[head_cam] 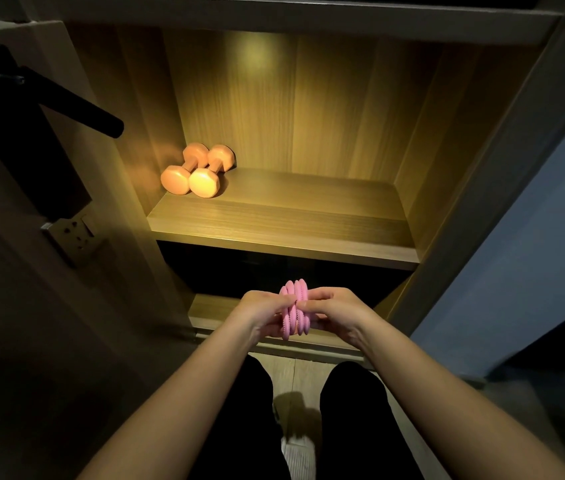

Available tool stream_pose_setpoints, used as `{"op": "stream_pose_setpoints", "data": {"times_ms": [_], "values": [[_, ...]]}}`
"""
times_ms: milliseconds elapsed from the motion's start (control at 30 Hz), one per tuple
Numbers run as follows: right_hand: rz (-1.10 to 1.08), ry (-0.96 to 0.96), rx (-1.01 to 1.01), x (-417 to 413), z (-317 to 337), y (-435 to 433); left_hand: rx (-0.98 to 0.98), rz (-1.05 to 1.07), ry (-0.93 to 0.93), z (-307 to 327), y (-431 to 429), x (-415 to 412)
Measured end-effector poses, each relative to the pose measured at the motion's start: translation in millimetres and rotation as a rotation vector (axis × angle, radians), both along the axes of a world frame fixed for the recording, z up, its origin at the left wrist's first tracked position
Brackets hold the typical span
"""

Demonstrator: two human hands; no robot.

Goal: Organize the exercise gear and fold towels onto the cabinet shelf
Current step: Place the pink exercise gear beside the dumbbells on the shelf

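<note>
Straight ahead we see a wood-grain cabinet with one lit shelf (291, 220), warm light pooling on its back panel toward twelve o'clock. At nine o'clock stands an open door with a black lever handle (76, 105) and, below it, a metal latch plate (73, 233). A blue wall (533, 237) fills the three o'clock side. Under the shelf is a dark lower compartment (274, 268); we cannot tell what, if anything, it holds. At six o'clock there is pale floor (291, 372) between two legs in black trousers.

On the shelf, two orange dumbbells (198, 171) lie side by side and touching, in the back corner at about ten o'clock, their near ends facing us.

Below the shelf's front edge, toward six o'clock from it, we find the pink studded roller (294, 313), a row of knobbly discs set edge-up, held in the air in front of the lower compartment. The left hand (262, 311) grips it from nine o'clock and the right hand (334, 311) from three o'clock. Both hands are closed around it, thumbs lying over the top and nearly meeting at the middle, fingers curled beneath. The roller is well apart from the dumbbells and touches no shelf.
</note>
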State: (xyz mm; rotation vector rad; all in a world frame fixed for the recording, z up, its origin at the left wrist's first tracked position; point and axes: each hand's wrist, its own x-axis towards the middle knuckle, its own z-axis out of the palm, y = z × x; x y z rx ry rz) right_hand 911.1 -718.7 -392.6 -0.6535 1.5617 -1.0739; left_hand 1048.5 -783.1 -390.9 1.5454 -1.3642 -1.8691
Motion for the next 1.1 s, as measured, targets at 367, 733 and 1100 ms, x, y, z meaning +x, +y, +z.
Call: {"op": "stream_pose_setpoints", "data": {"times_ms": [367, 733, 1100], "values": [[0.0, -0.025, 0.013, 0, -9, -1, -0.047, -0.09, -0.009, -10, -2, 6], [0.055, -0.026, 0.017, 0, -12, 5, 0.059, -0.102, 0.04, -8, -2, 10], [0.078, -0.052, 0.042, 2, -19, 9, 0.095, -0.156, 0.075, -7, 0, 20]]}}
